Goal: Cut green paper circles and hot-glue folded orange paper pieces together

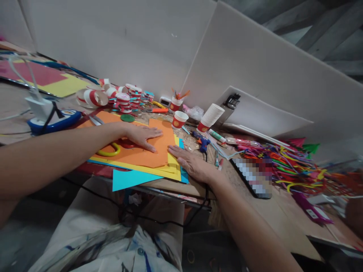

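Note:
My left hand (pixel 141 135) lies flat with its fingers stretched out on a sheet of orange paper (pixel 155 155). At the right edge of the paper stack, my right hand (pixel 193 163) rests with its fingers extended, touching the orange and yellow paper (pixel 178 172). Blue paper (pixel 184 177) shows beneath the yellow. Scissors with a yellow handle (pixel 110 151) lie on the orange sheet, partly hidden under my left forearm. Something red shows by my left wrist, mostly covered. A pointed turquoise paper piece (pixel 133 180) juts over the table's front edge.
Red-and-white paper cups (pixel 179 120) and a cup stack (pixel 211 116) stand behind the paper. A blue glue gun (pixel 202 142) and a phone (pixel 251 177) lie to the right, before colourful pipe cleaners (pixel 283 162). A blue power strip (pixel 56 121) sits at left.

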Demonstrator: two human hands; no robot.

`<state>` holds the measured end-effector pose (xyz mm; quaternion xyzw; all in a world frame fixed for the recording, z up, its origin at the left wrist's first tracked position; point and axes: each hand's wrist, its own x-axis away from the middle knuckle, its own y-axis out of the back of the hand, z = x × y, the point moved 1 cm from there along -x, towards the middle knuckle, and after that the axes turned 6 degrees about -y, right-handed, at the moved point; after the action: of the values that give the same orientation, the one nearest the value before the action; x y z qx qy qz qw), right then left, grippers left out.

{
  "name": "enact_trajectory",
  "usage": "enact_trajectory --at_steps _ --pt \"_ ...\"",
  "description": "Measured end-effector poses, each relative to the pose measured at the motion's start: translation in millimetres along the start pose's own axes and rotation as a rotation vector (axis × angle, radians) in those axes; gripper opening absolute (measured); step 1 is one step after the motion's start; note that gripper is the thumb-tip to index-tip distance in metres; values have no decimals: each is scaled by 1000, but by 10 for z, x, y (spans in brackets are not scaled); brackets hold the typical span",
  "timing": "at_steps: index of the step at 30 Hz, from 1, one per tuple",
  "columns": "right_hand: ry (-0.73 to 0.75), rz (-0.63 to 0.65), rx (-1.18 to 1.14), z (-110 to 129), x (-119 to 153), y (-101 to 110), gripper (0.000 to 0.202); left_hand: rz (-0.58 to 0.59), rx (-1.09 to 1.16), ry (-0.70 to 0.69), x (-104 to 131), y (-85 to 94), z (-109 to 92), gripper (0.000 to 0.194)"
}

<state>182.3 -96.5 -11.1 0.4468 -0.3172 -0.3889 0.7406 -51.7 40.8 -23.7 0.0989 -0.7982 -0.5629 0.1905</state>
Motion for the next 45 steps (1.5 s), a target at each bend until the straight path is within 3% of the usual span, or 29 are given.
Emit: enact_trajectory --at_steps 7,11,15,17,23,30,33,38,42,45 --pt "-7 -317 -51 -62 -19 92 66 22 5 34 26 53 -60 109" --pt "82 -226 -23 116 -200 26 67 -25 42 60 17 36 -93 86" --pt "35 7 18 206 -275 -84 71 -26 -2 21 6 -10 -89 90" --pt "-8 46 36 163 -231 -101 71 -21 -11 14 7 -18 -88 93" --pt "-94 -97 -14 -4 -125 -57 58 -73 52 -24 36 16 -35 90" --pt "-88 -281 62 -73 -302 -69 40 -357 145 -138 101 162 55 46" --pt "-88 -350 84 -142 -342 -57 30 -299 218 -178 92 145 83 31" --pt "-119 -413 61 -211 -366 -46 24 -273 274 -244 75 99 103 25" --pt "-107 -412 55 -186 -365 -42 24 -292 264 -265 87 118 -3 24" --pt "-114 -494 41 -166 -316 15 27 -288 262 -281 89 121 -89 22"
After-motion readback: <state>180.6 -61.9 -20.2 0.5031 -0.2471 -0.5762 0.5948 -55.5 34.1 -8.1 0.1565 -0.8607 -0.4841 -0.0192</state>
